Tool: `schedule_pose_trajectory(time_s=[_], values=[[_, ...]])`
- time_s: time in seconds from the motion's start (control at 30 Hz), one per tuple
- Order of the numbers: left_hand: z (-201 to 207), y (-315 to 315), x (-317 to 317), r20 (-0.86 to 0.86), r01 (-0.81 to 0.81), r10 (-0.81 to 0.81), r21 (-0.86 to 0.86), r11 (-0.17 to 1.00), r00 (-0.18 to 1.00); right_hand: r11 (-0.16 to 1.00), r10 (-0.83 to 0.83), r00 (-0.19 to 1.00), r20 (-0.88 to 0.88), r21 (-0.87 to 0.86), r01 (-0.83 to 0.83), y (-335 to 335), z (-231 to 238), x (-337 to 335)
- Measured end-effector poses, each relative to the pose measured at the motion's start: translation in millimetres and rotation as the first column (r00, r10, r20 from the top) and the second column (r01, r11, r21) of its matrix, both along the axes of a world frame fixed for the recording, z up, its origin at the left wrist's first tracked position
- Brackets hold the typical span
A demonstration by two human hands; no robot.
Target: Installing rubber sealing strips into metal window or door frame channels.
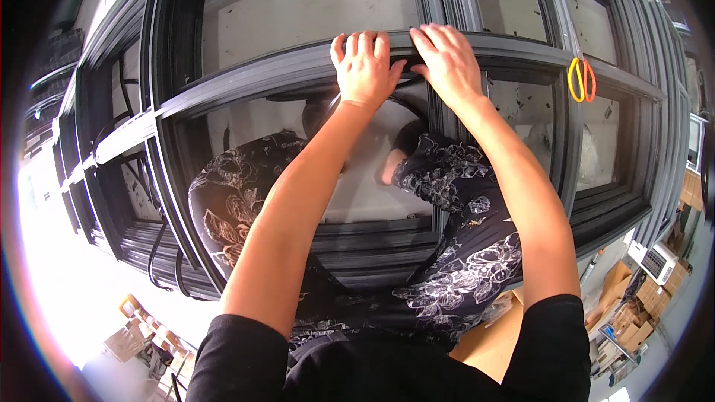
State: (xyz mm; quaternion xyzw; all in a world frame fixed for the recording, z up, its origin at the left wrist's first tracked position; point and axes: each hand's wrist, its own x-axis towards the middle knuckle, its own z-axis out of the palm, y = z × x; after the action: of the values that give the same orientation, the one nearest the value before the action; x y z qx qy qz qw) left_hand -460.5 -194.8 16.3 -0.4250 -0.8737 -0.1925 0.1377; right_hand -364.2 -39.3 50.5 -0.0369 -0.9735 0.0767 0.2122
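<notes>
A dark grey metal window frame (253,63) lies in front of me, its long middle bar running left to right. My left hand (365,71) lies over this bar with the fingers bent across its far edge and the thumb pointing right. Close by on the right, my right hand (450,67) grips the same bar where an upright profile meets it. A short dark stretch of the bar shows between the two thumbs. Under the hands hangs a thin black strip (406,97), curving downward. Whether the fingertips pinch it is hidden.
Scissors with yellow and orange handles (581,80) sit on the bar at the right. More frames are stacked beneath. Black strips (158,253) dangle at the left. My patterned trouser legs (462,253) are against the near side. Cardboard boxes (655,298) stand at the lower right.
</notes>
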Motion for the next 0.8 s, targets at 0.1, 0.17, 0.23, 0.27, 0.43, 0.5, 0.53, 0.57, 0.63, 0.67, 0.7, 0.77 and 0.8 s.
schedule_pose_trajectory(time_s=[0.1,0.17,0.23,0.27,0.43,0.5,0.53,0.57,0.63,0.67,0.7,0.77,0.8], values=[[-1,2,0,0.022,-0.018,0.018,0.002,1.000,1.000,0.997,0.039,0.999,0.022,-0.073,-0.037,8,-15,-8],[1,3,1,0.028,-0.006,0.005,0.025,1.000,1.000,0.995,0.005,0.999,0.035,-0.097,-0.001,8,-23,-7],[2,4,2,0.046,-0.002,0.002,0.011,1.000,0.999,1.000,0.004,1.000,0.017,-0.026,-0.003,8,-27,-6],[3,4,3,0.079,-0.005,0.004,0.007,1.000,0.997,1.000,0.007,0.999,0.036,-0.022,-0.007,9,-26,-5],[9,9,2,0.136,-0.014,0.021,-0.052,0.999,0.991,0.981,0.076,0.992,0.101,-0.185,-0.056,24,-14,-5],[10,12,4,0.179,-0.027,0.042,-0.080,0.996,0.983,0.975,0.062,0.991,0.115,-0.217,-0.036,27,-12,-4],[9,14,5,0.171,-0.033,0.044,-0.069,0.997,0.984,0.974,0.048,0.993,0.112,-0.224,-0.022,27,-13,-3],[9,16,6,0.163,-0.042,0.051,-0.056,0.998,0.985,0.971,0.031,0.988,0.151,-0.240,0.007,28,-14,-2],[8,20,10,0.176,-0.060,0.069,-0.057,0.997,0.982,0.981,0.023,0.992,0.125,-0.196,0.001,30,-15,1],[8,24,12,0.163,-0.070,0.077,-0.051,0.996,0.984,0.984,0.035,0.995,0.094,-0.178,-0.018,32,-16,4],[8,26,15,0.171,-0.065,0.073,-0.048,0.997,0.983,0.987,0.024,0.992,0.122,-0.162,-0.004,33,-17,6],[8,33,20,0.166,-0.065,0.069,-0.031,0.997,0.984,0.992,0.043,0.996,0.073,-0.123,-0.033,39,-19,11],[8,35,22,0.153,-0.073,0.075,-0.021,0.997,0.985,0.997,0.033,0.998,0.058,-0.076,-0.029,40,-20,13]])
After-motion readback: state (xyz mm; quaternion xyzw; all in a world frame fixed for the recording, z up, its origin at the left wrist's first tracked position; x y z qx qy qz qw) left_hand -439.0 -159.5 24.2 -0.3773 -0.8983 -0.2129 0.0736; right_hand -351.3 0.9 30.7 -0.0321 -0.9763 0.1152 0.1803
